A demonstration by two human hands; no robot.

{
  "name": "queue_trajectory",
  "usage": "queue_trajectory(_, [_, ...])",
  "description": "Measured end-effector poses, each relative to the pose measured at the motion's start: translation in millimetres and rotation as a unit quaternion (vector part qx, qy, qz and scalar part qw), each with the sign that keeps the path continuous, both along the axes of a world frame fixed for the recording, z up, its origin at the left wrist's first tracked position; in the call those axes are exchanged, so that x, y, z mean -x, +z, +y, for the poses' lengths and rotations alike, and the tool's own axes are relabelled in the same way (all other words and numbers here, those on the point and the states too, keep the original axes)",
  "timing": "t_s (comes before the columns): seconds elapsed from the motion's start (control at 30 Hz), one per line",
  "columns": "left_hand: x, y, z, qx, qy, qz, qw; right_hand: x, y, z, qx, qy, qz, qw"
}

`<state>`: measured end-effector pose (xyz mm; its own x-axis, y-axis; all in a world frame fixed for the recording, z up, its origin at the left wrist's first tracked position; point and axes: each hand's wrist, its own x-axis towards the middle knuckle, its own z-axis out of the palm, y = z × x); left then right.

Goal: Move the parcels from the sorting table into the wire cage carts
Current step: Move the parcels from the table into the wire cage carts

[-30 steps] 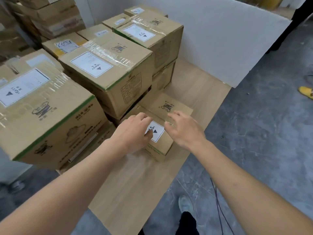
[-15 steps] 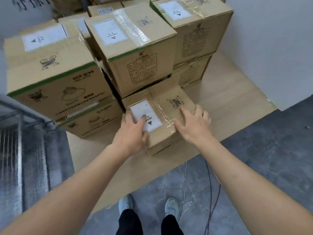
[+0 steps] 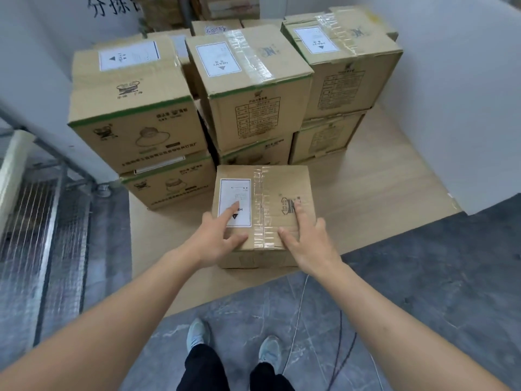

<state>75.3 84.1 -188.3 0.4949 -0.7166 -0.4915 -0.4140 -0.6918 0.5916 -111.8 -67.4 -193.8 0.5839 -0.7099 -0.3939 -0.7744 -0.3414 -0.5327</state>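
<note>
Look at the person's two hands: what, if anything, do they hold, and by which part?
Nothing is gripped yet. Left hand and right hand rest flat on the small brown cardboard box's top, near its front edge.

front parcel (image 3: 262,210) on the table (image 3: 366,198) — stacked boxes (image 3: 253,88) behind it, wire cart (image 3: 31,221) to the left.

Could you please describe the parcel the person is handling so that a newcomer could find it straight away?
On the wooden sorting table, cartons are stacked two high along the back. The parcel lies alone in front of them at the near edge. It is the only unstacked one, with both hands on its top.
</note>
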Motion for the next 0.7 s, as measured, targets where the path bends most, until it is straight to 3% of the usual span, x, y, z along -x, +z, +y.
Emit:
queue_trajectory(0.33, [8, 46, 86, 0.03, 0.041, -0.027, 0.998, -6, 46, 65, 0.046, 0.044, -0.03, 0.998])
queue_trajectory(0.7, [-16, 69, 232, 0.042, 0.102, -0.043, 0.993, -53, 80, 191, 0.058, 0.108, -0.047, 0.991])
